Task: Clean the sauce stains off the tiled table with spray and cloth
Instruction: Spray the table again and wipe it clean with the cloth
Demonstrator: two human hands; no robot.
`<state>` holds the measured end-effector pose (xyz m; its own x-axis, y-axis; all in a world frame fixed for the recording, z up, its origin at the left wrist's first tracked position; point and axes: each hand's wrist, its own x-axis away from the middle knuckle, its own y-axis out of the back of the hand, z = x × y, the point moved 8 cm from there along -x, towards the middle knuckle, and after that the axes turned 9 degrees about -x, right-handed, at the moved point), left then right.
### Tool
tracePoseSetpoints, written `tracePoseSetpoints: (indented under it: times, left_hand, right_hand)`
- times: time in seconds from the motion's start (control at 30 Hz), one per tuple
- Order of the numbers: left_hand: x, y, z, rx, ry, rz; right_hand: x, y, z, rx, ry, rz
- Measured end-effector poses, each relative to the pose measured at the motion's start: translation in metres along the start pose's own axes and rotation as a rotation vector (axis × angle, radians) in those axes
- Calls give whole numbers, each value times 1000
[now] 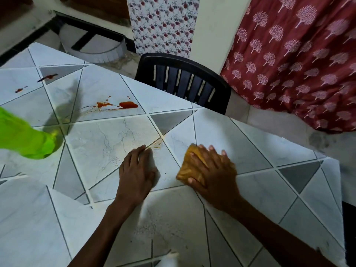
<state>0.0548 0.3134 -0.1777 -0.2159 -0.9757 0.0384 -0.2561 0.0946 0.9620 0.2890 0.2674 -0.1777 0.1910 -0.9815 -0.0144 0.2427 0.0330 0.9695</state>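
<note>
My right hand (211,168) presses flat on a folded yellow cloth (189,166) on the tiled table (107,143). My left hand (137,168) lies palm down on the tiles just left of it, holding nothing. A faint orange smear (157,144) remains on the grout line just beyond my left fingertips. A larger red sauce stain (119,105) sits further back, with smaller red spots (47,77) at the far left. A bright green spray bottle (25,137) stands at the left edge, partly out of view.
A black plastic chair (185,83) is pushed against the table's far edge. A red patterned curtain (298,60) hangs at the right. The table's right edge (340,189) drops off close to my right arm.
</note>
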Motion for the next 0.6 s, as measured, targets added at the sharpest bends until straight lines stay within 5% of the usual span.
tracePoseSetpoints:
  times: [0.1, 0.2, 0.4, 0.5, 0.6]
  left_hand:
    - [4, 0, 0, -28, 13, -16]
    - [10, 4, 3, -24, 30, 8]
    - [32, 10, 16, -70, 72, 74]
    - [44, 13, 22, -67, 72, 94]
    - [54, 17, 22, -52, 60, 81]
  right_hand:
    - [-27, 12, -63, 73, -270, -59]
    - [-94, 8, -54, -10, -432, -65]
    - [-35, -23, 84, -44, 17, 28]
    - [26, -11, 58, -46, 106, 38]
    - [12, 7, -3, 59, -76, -60]
